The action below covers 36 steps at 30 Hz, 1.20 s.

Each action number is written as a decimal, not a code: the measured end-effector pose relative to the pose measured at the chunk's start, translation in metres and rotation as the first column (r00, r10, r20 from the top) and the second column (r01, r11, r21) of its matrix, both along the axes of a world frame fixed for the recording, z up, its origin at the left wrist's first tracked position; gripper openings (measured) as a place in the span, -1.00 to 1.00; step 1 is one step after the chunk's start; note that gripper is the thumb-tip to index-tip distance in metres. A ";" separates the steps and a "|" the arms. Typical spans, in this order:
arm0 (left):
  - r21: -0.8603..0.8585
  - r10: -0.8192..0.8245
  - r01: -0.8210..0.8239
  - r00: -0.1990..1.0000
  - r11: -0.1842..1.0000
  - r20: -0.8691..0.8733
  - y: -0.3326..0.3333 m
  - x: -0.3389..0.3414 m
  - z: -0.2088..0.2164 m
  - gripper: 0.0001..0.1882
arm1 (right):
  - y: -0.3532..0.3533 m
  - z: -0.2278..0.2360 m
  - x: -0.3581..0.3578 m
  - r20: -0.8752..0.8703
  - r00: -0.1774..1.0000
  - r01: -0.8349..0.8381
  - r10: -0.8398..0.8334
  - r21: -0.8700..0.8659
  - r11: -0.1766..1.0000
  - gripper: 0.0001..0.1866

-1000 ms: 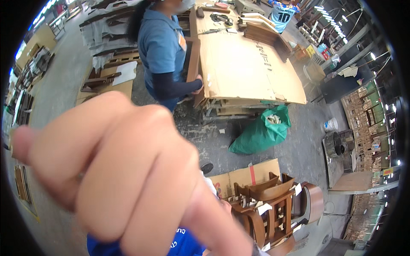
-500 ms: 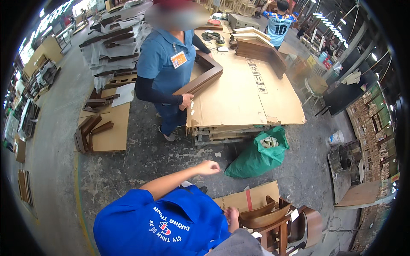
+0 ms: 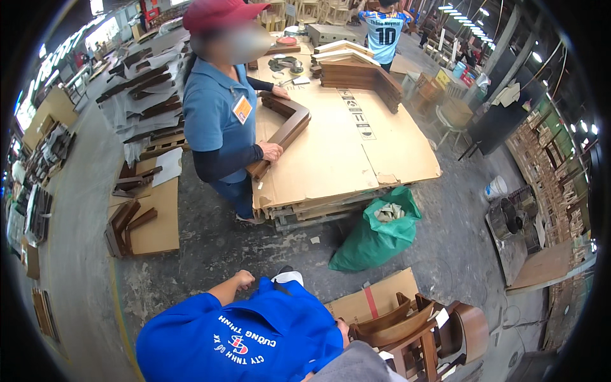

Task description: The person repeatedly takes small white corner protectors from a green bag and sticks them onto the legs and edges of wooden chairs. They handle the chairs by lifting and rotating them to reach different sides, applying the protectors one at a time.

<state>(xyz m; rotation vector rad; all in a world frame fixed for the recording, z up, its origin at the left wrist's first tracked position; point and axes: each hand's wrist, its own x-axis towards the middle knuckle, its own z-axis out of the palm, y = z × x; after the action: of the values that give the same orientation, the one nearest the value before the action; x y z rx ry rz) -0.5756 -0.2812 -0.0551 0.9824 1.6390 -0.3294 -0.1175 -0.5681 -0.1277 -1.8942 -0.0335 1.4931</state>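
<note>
My left hand (image 3: pixel 244 279) hangs beside my blue shirt with its fingers curled in and nothing visible in them. The floor and a white shoe (image 3: pixel 289 276) lie close to it. My right hand (image 3: pixel 344 331) shows only as a sliver past the shirt's edge, beside brown curved wooden chair parts (image 3: pixel 382 318); its fingers are hidden. Across from me, a co-worker in a red cap (image 3: pixel 219 127) has both hands on a brown L-shaped wooden frame (image 3: pixel 289 130), which lies on the cardboard-topped table (image 3: pixel 318 169).
A green sack (image 3: pixel 375 239) of pale scraps stands between me and the table. Stacked brown angled frames (image 3: pixel 363 79) and a tape roll (image 3: pixel 286 63) are on the tabletop. More wooden frames (image 3: pixel 124 226) lie on cardboard at left. Another person (image 3: pixel 383 32) stands farther back.
My left hand has drawn back toward my body, and my right hand is more covered. The co-worker has set the L-shaped frame down onto the table. The view has shifted slightly.
</note>
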 end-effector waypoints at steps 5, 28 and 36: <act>0.007 0.059 -0.060 0.993 0.998 0.104 0.015 0.025 0.001 -0.66 | -0.023 -0.068 -0.006 0.120 0.991 -0.058 0.053 0.036 0.998 -0.82; 0.249 -0.050 -0.002 0.978 0.968 0.200 0.136 0.077 -0.015 -0.78 | 0.286 0.412 0.122 -0.285 0.880 0.279 -0.380 0.958 -0.071 -0.41; 0.317 0.029 -0.077 0.988 0.945 0.152 0.128 0.041 -0.008 -0.55 | 0.279 0.410 0.154 -0.039 0.891 0.155 -0.451 0.963 0.222 -0.57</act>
<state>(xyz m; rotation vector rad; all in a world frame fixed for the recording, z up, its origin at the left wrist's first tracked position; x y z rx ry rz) -0.5345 -0.1535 -0.0633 1.1744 1.6112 0.0516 0.0368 -0.2894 0.2828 -0.9154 -0.5384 0.5886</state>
